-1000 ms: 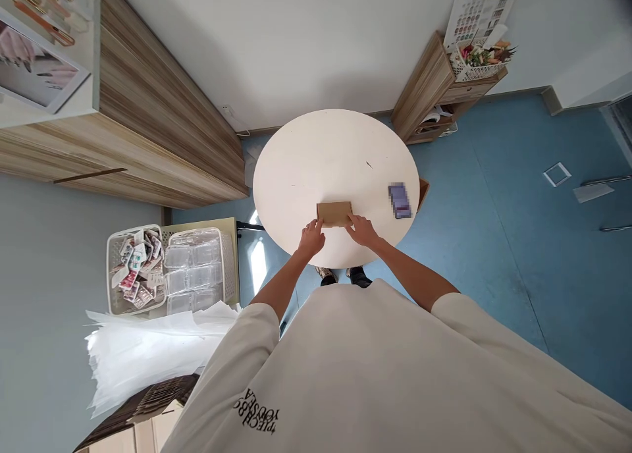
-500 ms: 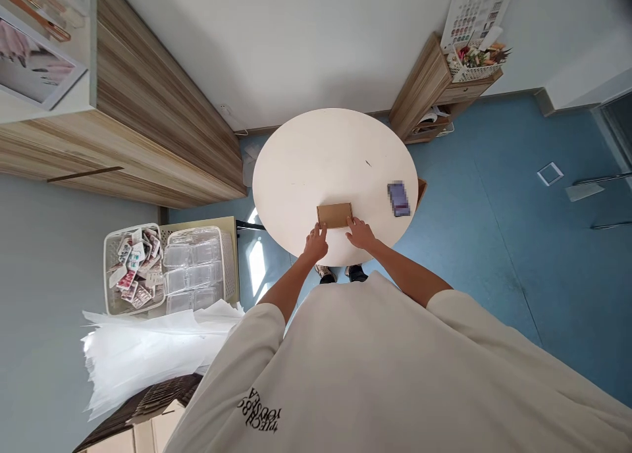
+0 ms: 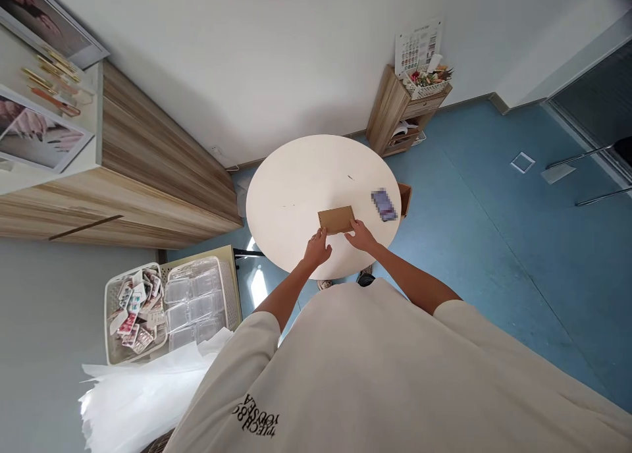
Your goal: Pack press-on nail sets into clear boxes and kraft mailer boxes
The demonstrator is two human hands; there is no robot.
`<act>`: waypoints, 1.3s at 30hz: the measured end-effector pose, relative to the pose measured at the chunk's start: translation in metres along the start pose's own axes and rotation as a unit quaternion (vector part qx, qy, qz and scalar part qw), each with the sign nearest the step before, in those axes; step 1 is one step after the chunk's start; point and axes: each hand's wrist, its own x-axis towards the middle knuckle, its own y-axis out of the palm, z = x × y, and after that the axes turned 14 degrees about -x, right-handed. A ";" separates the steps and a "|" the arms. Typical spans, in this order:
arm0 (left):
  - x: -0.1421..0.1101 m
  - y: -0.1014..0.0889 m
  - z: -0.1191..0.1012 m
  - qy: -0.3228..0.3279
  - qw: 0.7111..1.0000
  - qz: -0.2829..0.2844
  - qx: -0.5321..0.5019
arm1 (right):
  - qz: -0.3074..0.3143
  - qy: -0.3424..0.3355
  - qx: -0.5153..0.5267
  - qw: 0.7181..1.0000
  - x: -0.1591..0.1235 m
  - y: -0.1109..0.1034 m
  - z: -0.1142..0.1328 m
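Note:
A small brown cardboard box (image 3: 336, 220) is at the near part of the round white table (image 3: 286, 176), tilted a little, its lid down. My left hand (image 3: 316, 247) grips its near left corner, fingers at the edge and thumb apart. At the near right corner my right hand (image 3: 362, 234) holds the box between thumb and fingers. Whether the box still touches the tabletop I cannot tell. To the right of it lies a blurred purple-blue item (image 3: 384, 205).
Left of the table stand a white basket of printed packets (image 3: 135, 311) and a basket of clear plastic boxes (image 3: 195, 301), with white sheets (image 3: 148, 387) nearer me. A wooden cabinet (image 3: 172, 137) rises at left; a small shelf unit (image 3: 390, 110) stands behind.
My hands have shifted from lying along the box's near edge to holding its corners, and the box now looks tilted. The camera view has swung, so the room appears shifted.

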 end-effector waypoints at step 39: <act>0.274 0.197 -0.331 0.090 0.993 0.070 -0.042 | -0.118 0.157 0.086 0.977 0.025 -0.195 -0.373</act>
